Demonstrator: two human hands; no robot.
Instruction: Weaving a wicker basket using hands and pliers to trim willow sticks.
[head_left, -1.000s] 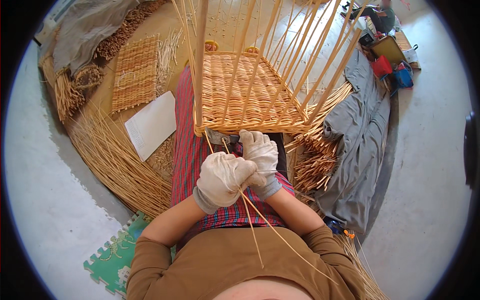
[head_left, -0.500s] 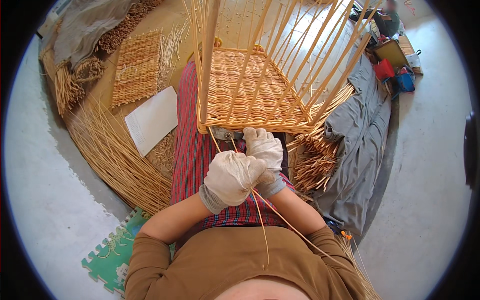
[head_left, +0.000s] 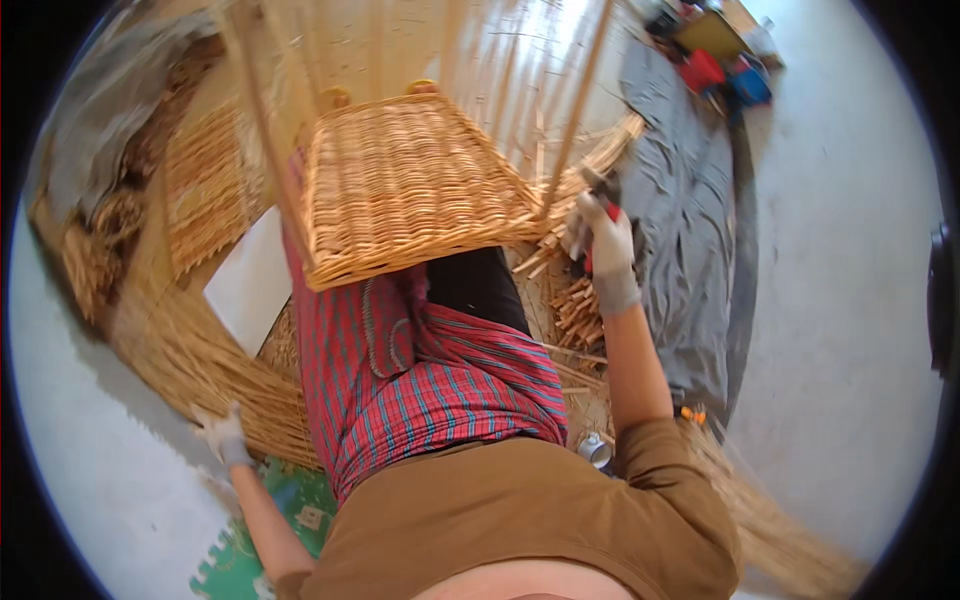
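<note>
This is a basket-weaving workshop: 1 unfinished wicker basket (head_left: 415, 180) with tall bare stakes (head_left: 580, 95), long loose rods (head_left: 190, 355) heaped to the left, cut sticks (head_left: 580, 312) bundled to the right beside a spread gray cloth (head_left: 685, 250), and 1 flat woven panel (head_left: 205, 195) lying down. Plain gray floor (head_left: 840, 250) surrounds this work area, blurred in places.

The basket (head_left: 405, 190) is ridged, faintly shiny wicker. The gloves (head_left: 613, 258) look like matt cloth; the checked lap cloth (head_left: 450, 395) is creased fabric, the grey sheet (head_left: 690, 200) rumpled fabric. The can (head_left: 595, 452) looks like glossy metal, the green mat (head_left: 292, 490) matt foam.
</note>
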